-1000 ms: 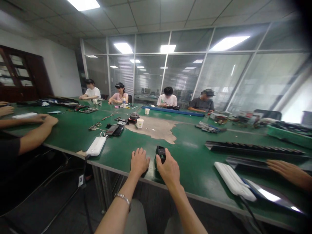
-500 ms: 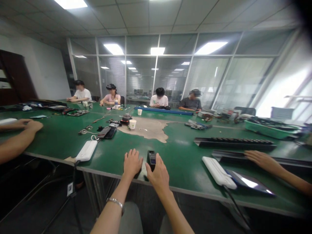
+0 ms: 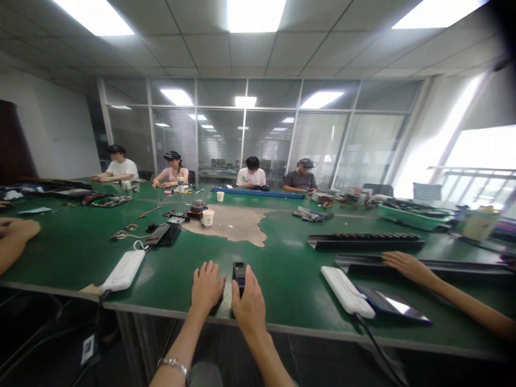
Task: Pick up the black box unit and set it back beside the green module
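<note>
view has swung right and up; on the green table (image 3: 288,293), left hand (image 3: 206,287) lies open, right hand (image 3: 250,301) meets a black box (image 3: 239,269), grip unclear; glass wall (image 3: 221,131) beyond.

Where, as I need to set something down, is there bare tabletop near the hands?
Bare green tabletop lies between the left hand and left white strip, and between the right hand and right white strip. It is crowded around the dark flat devices, and beside another person's hand, black rail and dark panel.

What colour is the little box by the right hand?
The little box is mostly black, seen best in the head view.
</note>
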Demonstrator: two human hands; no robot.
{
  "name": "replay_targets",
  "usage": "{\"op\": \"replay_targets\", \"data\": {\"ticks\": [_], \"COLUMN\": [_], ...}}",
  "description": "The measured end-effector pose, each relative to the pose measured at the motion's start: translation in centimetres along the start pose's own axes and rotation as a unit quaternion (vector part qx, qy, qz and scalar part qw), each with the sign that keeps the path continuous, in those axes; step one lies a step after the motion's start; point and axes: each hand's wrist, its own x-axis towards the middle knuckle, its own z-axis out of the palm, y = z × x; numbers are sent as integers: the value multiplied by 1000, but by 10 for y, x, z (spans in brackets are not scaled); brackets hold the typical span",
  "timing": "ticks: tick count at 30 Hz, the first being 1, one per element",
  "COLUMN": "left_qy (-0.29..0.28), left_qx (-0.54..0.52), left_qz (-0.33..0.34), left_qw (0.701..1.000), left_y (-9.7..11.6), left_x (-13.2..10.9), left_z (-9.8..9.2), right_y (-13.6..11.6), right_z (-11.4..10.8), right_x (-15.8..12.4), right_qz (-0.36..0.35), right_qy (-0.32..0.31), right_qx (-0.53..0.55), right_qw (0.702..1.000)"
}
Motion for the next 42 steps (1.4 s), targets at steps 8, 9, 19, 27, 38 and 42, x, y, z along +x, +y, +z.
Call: {"op": "replay_targets", "data": {"ticks": [8,9,19,27,38,42], "left_qy": [-12,-8,-14,-9,-10,-10], "left_qx": [10,10,14,5,-3,0], "left_qz": [1,3,-7,-4,-3,1], "left_qw": [1000,1000,1000,1000,1000,1000], "left_y": [2,2,2,0,1,0], "left_x": [0,0,1,1,1,1], "left_z": [-3,-3,-1,1,0,1], "right_y": [-10,-13,0,43,55,54], "right_z": [-7,-10,-51,-44,-33,-33], "right_x": [15,19,49,29,15,14], "right_qz": [16,17,63,48,35,10], "right_qy": [12,14,54,40,20,34], "right_qx": [20,25,66,8,-24,-25], "right_qw": [1000,999,994,998,999,999]}}
